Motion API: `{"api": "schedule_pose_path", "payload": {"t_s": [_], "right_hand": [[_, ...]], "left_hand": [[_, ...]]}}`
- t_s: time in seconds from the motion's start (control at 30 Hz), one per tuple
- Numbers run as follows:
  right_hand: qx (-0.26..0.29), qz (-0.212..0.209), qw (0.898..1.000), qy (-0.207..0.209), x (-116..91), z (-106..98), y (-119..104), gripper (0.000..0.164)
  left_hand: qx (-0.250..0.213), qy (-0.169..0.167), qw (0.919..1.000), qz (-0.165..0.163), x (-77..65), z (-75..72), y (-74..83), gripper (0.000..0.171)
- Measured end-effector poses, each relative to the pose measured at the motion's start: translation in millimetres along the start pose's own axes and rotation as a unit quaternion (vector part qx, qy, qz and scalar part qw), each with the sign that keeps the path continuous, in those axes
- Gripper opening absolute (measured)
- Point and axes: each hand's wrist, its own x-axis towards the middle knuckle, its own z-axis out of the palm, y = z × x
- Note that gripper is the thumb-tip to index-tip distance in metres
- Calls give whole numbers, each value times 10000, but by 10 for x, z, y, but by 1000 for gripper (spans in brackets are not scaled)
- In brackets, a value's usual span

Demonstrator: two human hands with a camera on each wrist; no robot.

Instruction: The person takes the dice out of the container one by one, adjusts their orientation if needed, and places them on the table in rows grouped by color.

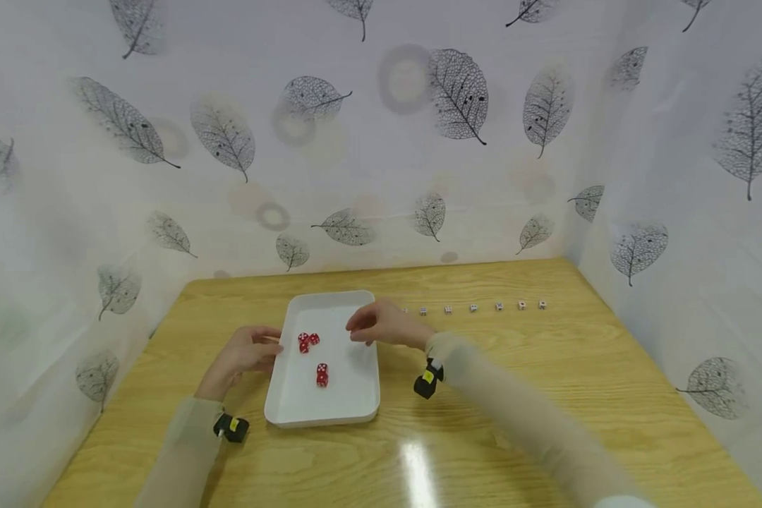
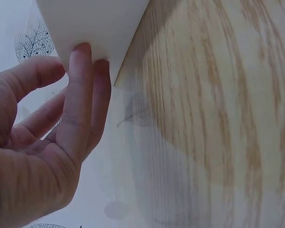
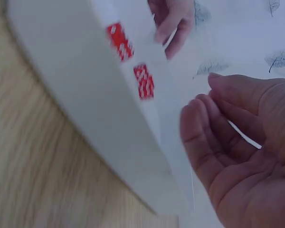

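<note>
Five dice (image 1: pixel 322 370) sat in the tray (image 1: pixel 324 409); my left hand (image 1: pixel 248 351), fingers parted, touched its side, and my right hand (image 1: pixel 389 323) hung over it, fingers loosely curled, empty.

No lettering or numerals can be read. White pips mark the red dice (image 1: pixel 322 379), dark ones the white dice (image 1: pixel 447 310); yellow labels (image 1: pixel 428 376) on the wrist cameras (image 1: pixel 422 389) are illegible.

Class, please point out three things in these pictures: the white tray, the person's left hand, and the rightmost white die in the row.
White tray (image 1: pixel 346 388): head view, bare floor of the tray.
Left hand (image 1: pixel 240 355): head view, back of the hand.
Rightmost white die (image 1: pixel 542 305): head view, middle of the die.
</note>
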Motion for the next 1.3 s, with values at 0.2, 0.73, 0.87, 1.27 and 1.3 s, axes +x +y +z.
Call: {"api": "schedule_pose_path", "payload": {"t_s": [0.2, 0.73, 0.87, 1.27, 1.3], "right_hand": [[183, 439, 9963, -716, 156, 282, -192, 26], [-667, 1138, 9849, -1119, 388, 587, -223, 32], [-871, 1067, 9829, -1218, 411, 605, -222, 32], [-1218, 913, 9831, -1014, 431, 606, -218, 14], [-1192, 911, 9843, -925, 431, 596, -210, 13]], "left_hand": [[24, -25, 10000, -24, 15, -12, -9, 45], [43, -63, 10000, -37, 12, -14, 14, 46], [26, -84, 10000, -42, 6, -13, 10, 47], [-54, -153, 9999, 2, -8, -2, 24, 47], [-60, -154, 9999, 2, -12, 0, 26, 47]]}}
